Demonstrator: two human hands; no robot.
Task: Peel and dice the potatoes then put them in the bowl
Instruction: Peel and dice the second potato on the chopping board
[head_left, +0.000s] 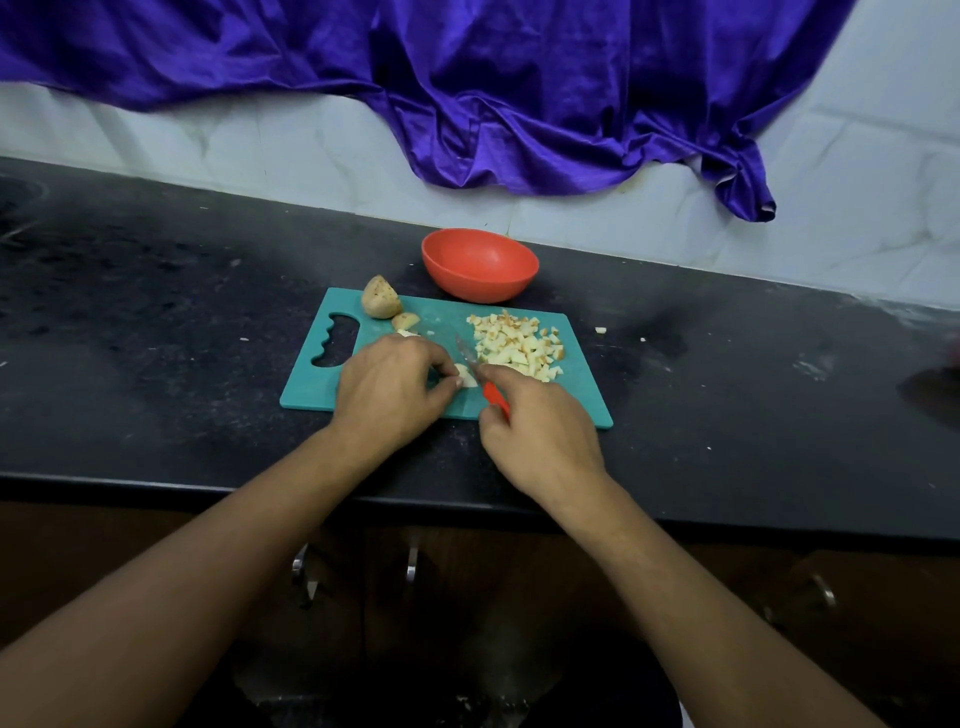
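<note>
Black countertop (156, 312), teal board (322, 395): left hand (387, 392) pinches potato piece (467, 376); right hand (540, 431) grips knife (492, 393); diced pile (519, 345) at two o'clock.

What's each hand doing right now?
Left hand: pinching a potato piece on the cutting board.
Right hand: gripping the knife.

Bare left forearm (218, 561), bare right forearm (691, 587) — left grip (387, 387), right grip (540, 431) likewise bare
</note>
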